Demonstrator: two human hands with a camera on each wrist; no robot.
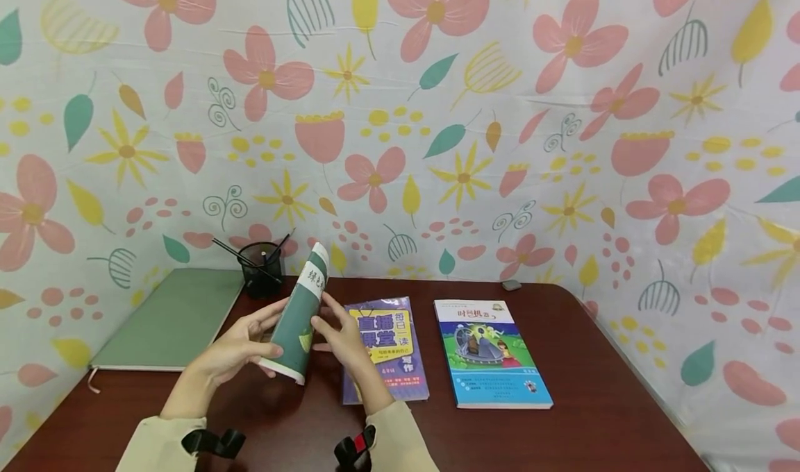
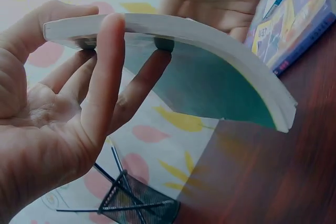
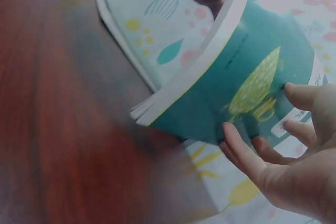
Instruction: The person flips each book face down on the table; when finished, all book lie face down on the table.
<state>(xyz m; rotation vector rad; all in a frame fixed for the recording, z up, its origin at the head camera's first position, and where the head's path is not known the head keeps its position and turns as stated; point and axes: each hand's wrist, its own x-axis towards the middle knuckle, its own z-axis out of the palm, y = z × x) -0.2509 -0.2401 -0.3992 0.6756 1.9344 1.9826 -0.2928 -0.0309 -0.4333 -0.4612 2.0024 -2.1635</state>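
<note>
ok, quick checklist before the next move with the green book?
1. Left hand holding the green book: ok, it grips the book.
2. Right hand firmly gripping too: cannot tell; fingertips touch the book, but the force behind them doesn't show.
3. Green book flat: not ok, it is bowed.
4. Green book lifted off the table: ok, held up in both hands' reach.
5. Purple book fully in sight: not ok, the right hand and forearm cover part of it in the head view.
6. Pen holder upright: ok.
</note>
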